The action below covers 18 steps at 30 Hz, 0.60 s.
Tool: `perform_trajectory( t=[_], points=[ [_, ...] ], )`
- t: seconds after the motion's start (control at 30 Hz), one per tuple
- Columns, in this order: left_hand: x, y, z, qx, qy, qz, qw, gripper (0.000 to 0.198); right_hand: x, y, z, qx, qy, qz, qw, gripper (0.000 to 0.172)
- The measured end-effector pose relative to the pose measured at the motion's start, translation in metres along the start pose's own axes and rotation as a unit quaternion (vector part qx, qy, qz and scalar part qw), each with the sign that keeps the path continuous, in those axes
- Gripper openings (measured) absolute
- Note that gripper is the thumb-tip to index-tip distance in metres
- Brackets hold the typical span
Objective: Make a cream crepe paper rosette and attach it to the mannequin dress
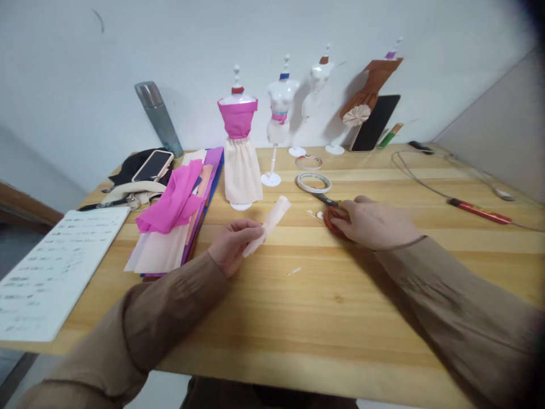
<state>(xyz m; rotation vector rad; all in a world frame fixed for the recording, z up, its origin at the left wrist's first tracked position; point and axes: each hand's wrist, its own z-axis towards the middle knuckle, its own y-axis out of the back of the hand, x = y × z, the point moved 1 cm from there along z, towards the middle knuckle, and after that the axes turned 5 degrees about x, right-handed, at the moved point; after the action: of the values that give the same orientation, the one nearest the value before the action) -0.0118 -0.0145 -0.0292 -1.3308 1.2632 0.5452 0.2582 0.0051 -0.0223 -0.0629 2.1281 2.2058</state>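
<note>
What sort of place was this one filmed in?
Probably a small craft desk set against a wall: miniature mannequins, stacked coloured sheets and red-handled scissors suggest it.

A grey-blue cylindrical bottle (165, 120) at upper left, a white handwritten paper pad (63, 270) at lower left, a slim red rod-shaped tool (480, 211) at right
</note>
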Motion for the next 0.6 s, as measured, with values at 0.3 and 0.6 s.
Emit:
perform_trajectory(
  t=[0.3, 0.6],
  points=[
    [0.001, -0.003, -0.001, 0.102, 0.04, -0.121, 0.987, 0.02, -0.028, -0.021, 0.013, 0.043, 0.069, 0.023, 0.996, 0.029],
    [0.006, 0.001, 0.002, 0.079, 0.029, -0.111, 0.99, 0.02, -0.026, -0.009, 0.013, 0.081, 0.041, 0.053, 0.994, 0.036]
  ],
)
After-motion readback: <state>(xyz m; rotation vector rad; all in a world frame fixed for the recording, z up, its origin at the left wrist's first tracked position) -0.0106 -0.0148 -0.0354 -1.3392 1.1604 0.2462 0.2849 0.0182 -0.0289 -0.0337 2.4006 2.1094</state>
